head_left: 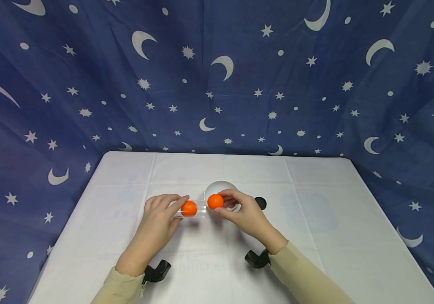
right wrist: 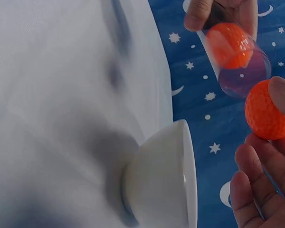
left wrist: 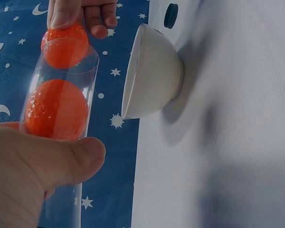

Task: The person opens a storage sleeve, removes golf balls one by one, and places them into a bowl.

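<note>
My left hand (head_left: 161, 217) grips a clear plastic tube (head_left: 202, 208) held sideways above the table. Inside the tube sits an orange golf ball (left wrist: 57, 109), dimpled and glossy, just beyond the left thumb. Between thumb and fingers, my right hand (head_left: 245, 210) pinches a second orange golf ball (right wrist: 268, 110) right at the tube's open end. A white bowl (left wrist: 154, 73) stands upright on the table just behind the hands, partly covered by the right hand and its ball in the head view.
A round dark lid (head_left: 260, 203) lies on the table to the right of the bowl. White cloth covers the table (head_left: 217, 270), and a blue curtain (head_left: 186, 84) with moons and stars hangs behind it. Black wrist mounts (head_left: 158, 271) hang under both forearms.
</note>
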`<state>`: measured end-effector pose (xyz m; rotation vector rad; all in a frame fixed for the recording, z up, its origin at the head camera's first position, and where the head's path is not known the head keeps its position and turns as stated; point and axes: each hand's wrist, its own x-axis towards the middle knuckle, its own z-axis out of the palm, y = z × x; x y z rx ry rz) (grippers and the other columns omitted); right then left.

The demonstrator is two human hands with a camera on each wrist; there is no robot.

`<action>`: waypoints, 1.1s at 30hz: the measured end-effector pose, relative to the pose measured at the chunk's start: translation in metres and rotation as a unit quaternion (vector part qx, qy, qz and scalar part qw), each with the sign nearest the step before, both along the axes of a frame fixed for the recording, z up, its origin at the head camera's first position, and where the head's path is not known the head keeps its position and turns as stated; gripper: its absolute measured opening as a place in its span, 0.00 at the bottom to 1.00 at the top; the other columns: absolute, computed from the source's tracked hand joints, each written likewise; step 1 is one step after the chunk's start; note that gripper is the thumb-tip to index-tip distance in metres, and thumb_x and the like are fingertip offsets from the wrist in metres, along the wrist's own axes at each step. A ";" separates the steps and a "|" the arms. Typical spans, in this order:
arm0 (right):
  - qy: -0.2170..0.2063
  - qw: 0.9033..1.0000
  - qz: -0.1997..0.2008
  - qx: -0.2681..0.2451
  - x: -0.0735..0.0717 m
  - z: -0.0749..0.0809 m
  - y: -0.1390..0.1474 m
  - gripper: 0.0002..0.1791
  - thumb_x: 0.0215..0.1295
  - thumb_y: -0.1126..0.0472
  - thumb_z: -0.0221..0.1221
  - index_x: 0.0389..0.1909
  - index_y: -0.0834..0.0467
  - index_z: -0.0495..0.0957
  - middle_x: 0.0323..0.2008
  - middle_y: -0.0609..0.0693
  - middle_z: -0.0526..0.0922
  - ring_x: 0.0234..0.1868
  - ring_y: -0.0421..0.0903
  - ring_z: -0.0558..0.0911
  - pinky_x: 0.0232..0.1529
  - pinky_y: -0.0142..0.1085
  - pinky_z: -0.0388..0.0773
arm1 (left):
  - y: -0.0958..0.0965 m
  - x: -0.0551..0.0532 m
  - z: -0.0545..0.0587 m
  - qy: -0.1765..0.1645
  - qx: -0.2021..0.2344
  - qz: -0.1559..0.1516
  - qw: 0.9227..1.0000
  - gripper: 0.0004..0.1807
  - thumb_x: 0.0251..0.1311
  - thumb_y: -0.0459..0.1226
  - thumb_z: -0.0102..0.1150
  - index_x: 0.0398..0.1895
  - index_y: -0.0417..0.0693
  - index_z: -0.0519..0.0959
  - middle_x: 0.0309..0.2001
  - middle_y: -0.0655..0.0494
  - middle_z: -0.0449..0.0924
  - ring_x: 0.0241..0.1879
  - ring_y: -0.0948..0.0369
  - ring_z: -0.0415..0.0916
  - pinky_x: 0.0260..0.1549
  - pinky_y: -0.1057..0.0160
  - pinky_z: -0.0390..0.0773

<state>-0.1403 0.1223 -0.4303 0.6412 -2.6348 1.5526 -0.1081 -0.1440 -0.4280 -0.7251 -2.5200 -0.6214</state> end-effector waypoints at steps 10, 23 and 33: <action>0.018 0.999 -0.034 0.017 -0.011 0.002 0.007 0.21 0.55 0.49 0.70 0.49 0.48 0.79 0.38 0.38 0.81 0.37 0.46 0.79 0.41 0.49 0.78 | -0.002 0.001 0.000 -0.001 0.001 0.002 1.000 0.35 0.40 0.27 0.75 0.57 0.49 0.79 0.49 0.53 0.77 0.52 0.49 0.71 0.54 0.47 0.60; 0.027 0.989 -0.068 0.131 -0.029 -0.012 -0.002 0.24 0.55 0.48 0.70 0.52 0.50 0.79 0.40 0.40 0.81 0.42 0.45 0.79 0.47 0.40 0.76 | -0.005 0.002 0.000 -0.006 -0.001 0.008 1.000 0.35 0.40 0.28 0.75 0.58 0.51 0.78 0.49 0.53 0.77 0.52 0.49 0.71 0.54 0.47 0.60; 0.059 0.974 -0.066 0.210 -0.036 -0.019 -0.011 0.24 0.55 0.47 0.69 0.52 0.50 0.80 0.45 0.41 0.82 0.46 0.41 0.77 0.50 0.37 0.74 | -0.007 0.003 0.001 -0.009 0.000 0.013 1.000 0.35 0.41 0.28 0.75 0.58 0.51 0.78 0.50 0.53 0.77 0.53 0.49 0.70 0.54 0.47 0.60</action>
